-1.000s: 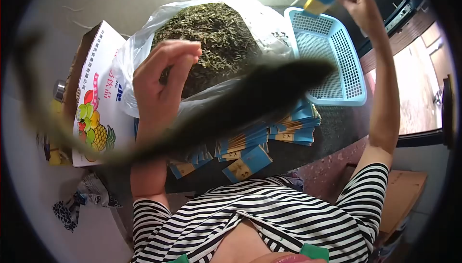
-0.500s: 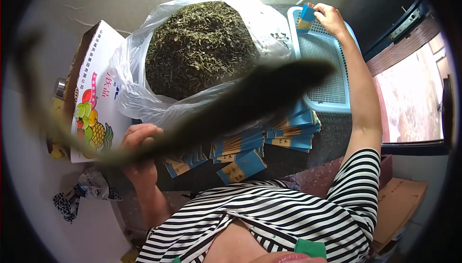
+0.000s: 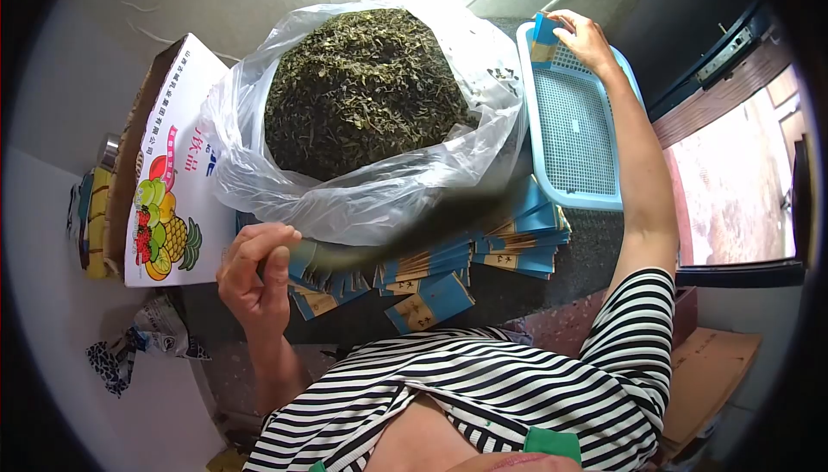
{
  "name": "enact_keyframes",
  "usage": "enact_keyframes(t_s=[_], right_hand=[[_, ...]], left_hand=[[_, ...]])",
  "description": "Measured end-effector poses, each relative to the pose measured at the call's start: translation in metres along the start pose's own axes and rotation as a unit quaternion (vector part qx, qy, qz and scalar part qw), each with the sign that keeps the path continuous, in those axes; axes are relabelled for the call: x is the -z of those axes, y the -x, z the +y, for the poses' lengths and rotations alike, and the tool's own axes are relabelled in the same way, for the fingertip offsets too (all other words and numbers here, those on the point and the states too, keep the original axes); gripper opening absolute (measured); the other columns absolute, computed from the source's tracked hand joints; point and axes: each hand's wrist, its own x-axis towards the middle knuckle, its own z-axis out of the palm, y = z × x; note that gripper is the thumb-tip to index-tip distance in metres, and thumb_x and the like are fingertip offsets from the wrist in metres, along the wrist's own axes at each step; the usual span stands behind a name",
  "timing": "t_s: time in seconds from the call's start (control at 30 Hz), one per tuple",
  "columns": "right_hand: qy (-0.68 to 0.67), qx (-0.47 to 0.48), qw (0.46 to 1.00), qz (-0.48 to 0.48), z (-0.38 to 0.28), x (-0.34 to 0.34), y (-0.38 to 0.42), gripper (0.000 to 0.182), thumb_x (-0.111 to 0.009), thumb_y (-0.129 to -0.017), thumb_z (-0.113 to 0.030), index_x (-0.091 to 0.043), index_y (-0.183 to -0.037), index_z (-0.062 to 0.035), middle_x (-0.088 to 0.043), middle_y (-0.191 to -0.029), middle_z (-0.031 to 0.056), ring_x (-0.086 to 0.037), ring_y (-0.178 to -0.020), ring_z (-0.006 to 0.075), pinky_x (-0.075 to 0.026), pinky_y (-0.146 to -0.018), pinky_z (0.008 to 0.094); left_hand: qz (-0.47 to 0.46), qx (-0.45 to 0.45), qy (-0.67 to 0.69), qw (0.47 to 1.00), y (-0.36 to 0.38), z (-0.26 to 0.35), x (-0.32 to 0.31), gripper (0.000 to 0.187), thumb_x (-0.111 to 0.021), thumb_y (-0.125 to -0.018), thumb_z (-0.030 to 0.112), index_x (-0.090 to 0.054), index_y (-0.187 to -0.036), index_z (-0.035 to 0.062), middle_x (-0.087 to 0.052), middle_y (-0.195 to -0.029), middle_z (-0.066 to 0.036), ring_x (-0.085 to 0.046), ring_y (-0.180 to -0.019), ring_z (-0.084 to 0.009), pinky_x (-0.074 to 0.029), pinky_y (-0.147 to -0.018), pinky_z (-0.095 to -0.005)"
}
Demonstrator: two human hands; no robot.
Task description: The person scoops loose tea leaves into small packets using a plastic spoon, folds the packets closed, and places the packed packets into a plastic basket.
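Observation:
My right hand (image 3: pixel 586 45) is at the far left corner of a light-blue plastic basket (image 3: pixel 632 200), its fingers closed on a blue-and-tan paper packet (image 3: pixel 543 45) standing against the basket wall. My left hand (image 3: pixel 256 273) is beside the near packets, fingers bent and thumb apart, with nothing visible between them. Several packets (image 3: pixel 427 267) lie in overlapping bunches along the table's near side, and a single packet (image 3: pixel 431 304) lies in front of them. Behind them, a clear plastic bag (image 3: pixel 332 213) is full of dried green leaves (image 3: pixel 362 92).
A white carton (image 3: pixel 168 187) with fruit pictures stands on the left, by the bag. A crumpled patterned wrapper (image 3: pixel 159 334) lies below it. On the right are a bright opening (image 3: pixel 733 179) and flat cardboard (image 3: pixel 711 377). A dark blur (image 3: pixel 448 213) crosses the view.
The dark blur has shrunk and dropped, uncovering more of the bag and my left hand. My left thumb now shows apart from the fingers. My right hand stays at the basket corner with the packet.

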Motion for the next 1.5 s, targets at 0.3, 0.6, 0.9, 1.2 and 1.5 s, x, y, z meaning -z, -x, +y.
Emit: enact_keyframes(t_s=[0.3, 0.6, 0.9, 1.2, 1.5], right_hand=[[0.013, -0.015, 0.999, 0.034, -0.002, 0.015, 0.007, 0.033, -0.067, -0.091, -0.015, -0.068, -0.124, -0.0104, -0.073, -0.115, 0.0106, -0.07, -0.103, 0.0224, -0.055, -0.091, 0.0343], [-0.073, 0.003, 0.994, 0.08, -0.089, 0.068, 0.063, 0.026, -0.062, -0.096, -0.007, -0.069, -0.121, -0.0035, -0.069, -0.09, 0.0025, -0.06, -0.08, 0.0067, -0.048, -0.07, 0.0231], [-0.097, 0.037, 0.987, 0.126, -0.175, 0.074, 0.168, 0.022, -0.065, -0.097, -0.008, -0.071, -0.117, -0.0053, -0.059, -0.083, -0.0047, -0.045, -0.066, 0.0011, -0.035, -0.059, 0.0189], [-0.297, -0.045, 0.935, 0.189, -0.178, 0.045, 0.221, 0.02, -0.061, -0.101, -0.014, -0.07, -0.111, 0.0006, -0.051, -0.073, -0.003, -0.041, -0.062, 0.0026, -0.03, -0.056, 0.0211], [-0.588, -0.096, 0.802, 0.041, -0.197, -0.005, 0.315, 0.042, -0.045, -0.108, -0.035, -0.066, -0.106, 0.0009, -0.039, -0.067, -0.004, -0.037, -0.059, 0.0075, -0.035, -0.06, 0.0253]], left_hand=[[0.032, 0.013, 0.009, 0.999, 0.004, 0.005, 0.005, 0.012, -0.066, -0.094, 0.007, -0.07, -0.102, -0.0024, -0.071, -0.089, -0.013, -0.068, -0.083, -0.0203, -0.054, -0.073, -0.0285], [-0.111, -0.352, -0.113, 0.922, -0.102, 0.069, 0.118, 0.028, -0.051, -0.096, 0.022, -0.067, -0.101, -0.0001, -0.068, -0.098, -0.015, -0.06, -0.085, -0.0237, -0.048, -0.077, -0.035], [-0.306, -0.458, -0.129, 0.825, -0.129, 0.109, 0.07, 0.029, -0.055, -0.095, 0.027, -0.065, -0.108, 0.0032, -0.066, -0.105, -0.012, -0.059, -0.095, -0.0229, -0.045, -0.084, -0.0378], [-0.3, -0.455, -0.079, 0.835, -0.119, 0.111, 0.066, 0.032, -0.059, -0.095, 0.031, -0.064, -0.116, 0.0065, -0.065, -0.113, -0.009, -0.057, -0.104, -0.0222, -0.042, -0.091, -0.0406], [-0.13, -0.135, 0.098, 0.977, -0.017, 0.057, 0.039, 0.031, -0.068, -0.089, 0.024, -0.065, -0.114, 0.0069, -0.065, -0.107, -0.009, -0.06, -0.098, -0.0227, -0.045, -0.087, -0.0394]])
